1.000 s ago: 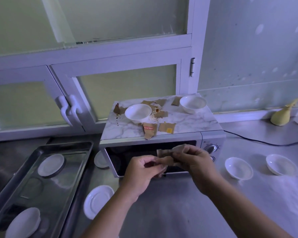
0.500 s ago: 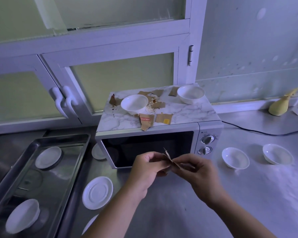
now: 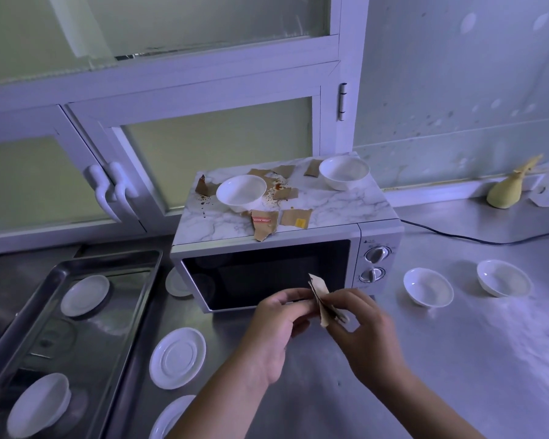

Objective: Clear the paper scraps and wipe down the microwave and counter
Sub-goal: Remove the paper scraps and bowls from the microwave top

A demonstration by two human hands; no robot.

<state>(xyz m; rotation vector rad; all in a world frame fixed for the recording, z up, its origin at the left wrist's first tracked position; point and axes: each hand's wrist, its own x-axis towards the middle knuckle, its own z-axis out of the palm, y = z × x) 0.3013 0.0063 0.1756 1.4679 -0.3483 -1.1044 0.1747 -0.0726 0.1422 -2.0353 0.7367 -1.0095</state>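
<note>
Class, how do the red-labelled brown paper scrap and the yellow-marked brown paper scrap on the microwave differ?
The red-labelled brown paper scrap is long and overhangs the front edge of the white microwave; the yellow-marked brown paper scrap is squarish and lies fully on top. Both are torn.

Dim, blue-tinted light; pale glow through frosted window panes; soft sheen on bench; wide-angle bending at edges.

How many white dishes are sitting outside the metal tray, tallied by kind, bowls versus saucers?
Bowls: 4, two on the microwave, two on the counter
Saucers: 3, all on the counter
Total: 7
</note>
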